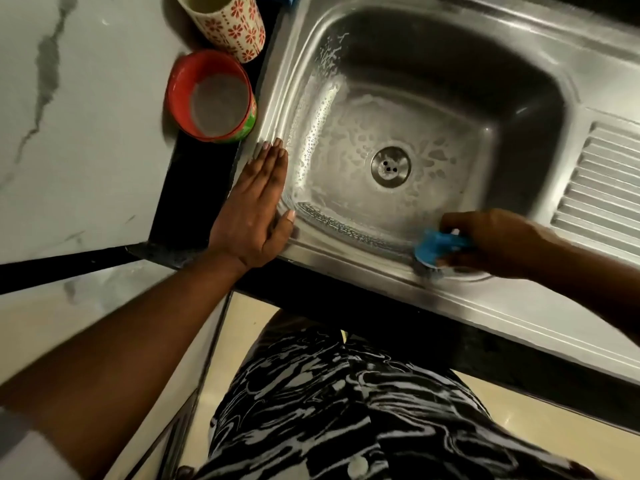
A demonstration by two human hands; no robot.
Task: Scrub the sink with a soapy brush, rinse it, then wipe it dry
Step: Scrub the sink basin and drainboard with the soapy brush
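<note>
A stainless steel sink (460, 51) fills the upper right, its basin floor and left wall streaked with soap foam around the round drain (390, 167). My right hand (491, 242) grips a blue brush (437, 249), whose bristles press on the sink's near rim at the basin's front right corner. My left hand (256, 209) lies flat with straight fingers on the sink's left rim, thumb at the basin's edge.
A red tub (211, 97) of pale soapy paste sits on the counter left of the sink, with a flower-patterned cup (225, 22) behind it. A ribbed drainboard (602, 188) lies right of the basin. The marble counter (79, 116) extends left.
</note>
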